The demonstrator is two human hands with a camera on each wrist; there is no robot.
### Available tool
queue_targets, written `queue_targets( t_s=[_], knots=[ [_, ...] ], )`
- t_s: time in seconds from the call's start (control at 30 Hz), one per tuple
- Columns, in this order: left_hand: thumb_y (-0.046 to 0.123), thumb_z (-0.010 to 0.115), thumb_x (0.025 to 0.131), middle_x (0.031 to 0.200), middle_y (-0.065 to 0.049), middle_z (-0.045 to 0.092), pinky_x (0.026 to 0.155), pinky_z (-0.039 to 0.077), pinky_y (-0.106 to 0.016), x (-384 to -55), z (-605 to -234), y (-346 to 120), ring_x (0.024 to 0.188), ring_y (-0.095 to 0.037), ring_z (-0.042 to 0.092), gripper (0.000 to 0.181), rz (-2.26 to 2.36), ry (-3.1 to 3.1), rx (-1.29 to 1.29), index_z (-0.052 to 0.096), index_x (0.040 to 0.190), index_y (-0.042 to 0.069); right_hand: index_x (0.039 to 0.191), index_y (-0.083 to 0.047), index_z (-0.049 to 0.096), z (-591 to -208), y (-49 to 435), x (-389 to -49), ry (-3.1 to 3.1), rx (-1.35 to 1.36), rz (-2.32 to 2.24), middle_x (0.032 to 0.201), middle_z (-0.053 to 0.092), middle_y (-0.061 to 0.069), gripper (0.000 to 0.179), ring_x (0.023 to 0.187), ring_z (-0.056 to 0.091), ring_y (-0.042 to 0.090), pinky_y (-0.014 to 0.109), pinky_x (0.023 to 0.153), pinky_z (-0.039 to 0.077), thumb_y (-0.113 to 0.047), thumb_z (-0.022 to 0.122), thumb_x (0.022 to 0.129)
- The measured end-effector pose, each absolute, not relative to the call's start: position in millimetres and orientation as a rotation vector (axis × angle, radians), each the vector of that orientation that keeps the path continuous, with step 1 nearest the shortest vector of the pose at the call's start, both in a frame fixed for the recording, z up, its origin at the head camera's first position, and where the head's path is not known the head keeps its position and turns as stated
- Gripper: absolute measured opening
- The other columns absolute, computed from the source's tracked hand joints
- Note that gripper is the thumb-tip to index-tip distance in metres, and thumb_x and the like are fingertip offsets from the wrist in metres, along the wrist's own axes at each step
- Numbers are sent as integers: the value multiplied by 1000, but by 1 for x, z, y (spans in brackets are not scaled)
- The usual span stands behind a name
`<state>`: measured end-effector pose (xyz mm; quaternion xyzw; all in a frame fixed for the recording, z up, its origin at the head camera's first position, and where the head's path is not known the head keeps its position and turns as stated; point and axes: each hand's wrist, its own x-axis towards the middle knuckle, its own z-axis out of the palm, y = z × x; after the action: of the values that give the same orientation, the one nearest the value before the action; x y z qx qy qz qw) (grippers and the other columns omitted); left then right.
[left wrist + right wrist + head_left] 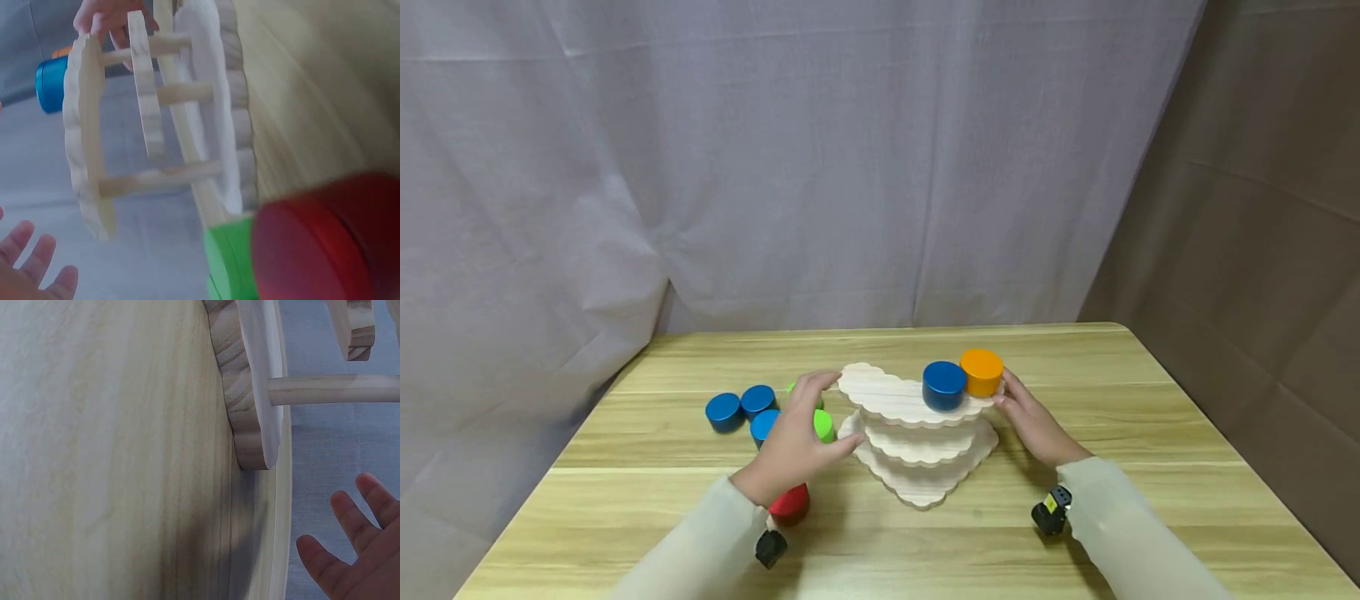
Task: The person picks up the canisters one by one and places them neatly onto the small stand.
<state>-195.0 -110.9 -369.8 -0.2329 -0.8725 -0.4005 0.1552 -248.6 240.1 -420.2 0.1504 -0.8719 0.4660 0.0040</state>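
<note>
A pale wooden three-tier stand (887, 400) with scalloped edges stands on the table, its tiers joined by round wooden posts. On its top tier, towards the right end, a blue cylinder (944, 386) and an orange cylinder (981, 372) sit side by side. At that end is my right hand (1037, 425), thumb and fingertips against the tier's edge close to the orange cylinder; several of its fingers look straight and spread in the right wrist view. My left hand (796, 446) hovers by the stand's left end, thumb and fingers apart, holding nothing.
Left of the stand are several blue cylinders (724, 412), green cylinders (823, 426) and a red cylinder (790, 505), some partly hidden by my left hand. Grey cloth (790, 167) hangs behind the wooden table (647, 500); a darker cloth (1247, 292) hangs on the right.
</note>
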Motion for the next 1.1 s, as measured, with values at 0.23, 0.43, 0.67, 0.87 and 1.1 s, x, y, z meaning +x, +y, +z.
queue_targets(
  t_s=[0.23, 0.43, 0.67, 0.87, 1.1],
  knots=[
    [22, 82, 75, 134, -9, 48, 96, 43, -50, -194, -379, -141, 121, -28, 47, 75, -1338, -2490, -627, 44, 137, 7, 155, -8, 6, -420, 240, -248, -2740, 455, 1464, 158, 11, 25, 63, 141, 17, 48, 66, 109, 14, -36, 32, 105],
    [22, 81, 76, 131, -10, 48, 95, 42, -53, -191, -392, -165, 120, -30, 47, 72, -1433, -2540, -557, 43, 136, 6, 155, -8, 6, -416, 239, -247, -2752, 451, 1451, 157, 10, 26, 63, 141, 17, 49, 66, 108, 14, -34, 33, 104],
    [20, 81, 76, 129, -17, 48, 90, 44, -51, -187, -403, -188, 116, -33, 48, 71, -1390, -2625, -528, 44, 136, 7, 156, -10, 6, -416, 239, -247, -2747, 454, 1457, 158, 9, 25, 62, 141, 15, 49, 67, 108, 14, -34, 33, 105],
    [27, 81, 74, 130, -18, 48, 88, 43, -48, -184, -412, -199, 117, -32, 47, 76, -1336, -2709, -540, 43, 137, 6, 156, -10, 6, -415, 239, -247, -2745, 458, 1454, 158, 9, 25, 63, 141, 15, 49, 68, 108, 14, -34, 33, 104],
    [28, 83, 71, 135, -18, 43, 90, 43, -49, -180, -419, -203, 119, -36, 44, 87, -1435, -2852, -528, 38, 141, 4, 155, -9, 5, -416, 239, -247, -2757, 431, 1457, 158, 10, 25, 63, 141, 15, 50, 68, 107, 14, -32, 34, 104]
  ],
)
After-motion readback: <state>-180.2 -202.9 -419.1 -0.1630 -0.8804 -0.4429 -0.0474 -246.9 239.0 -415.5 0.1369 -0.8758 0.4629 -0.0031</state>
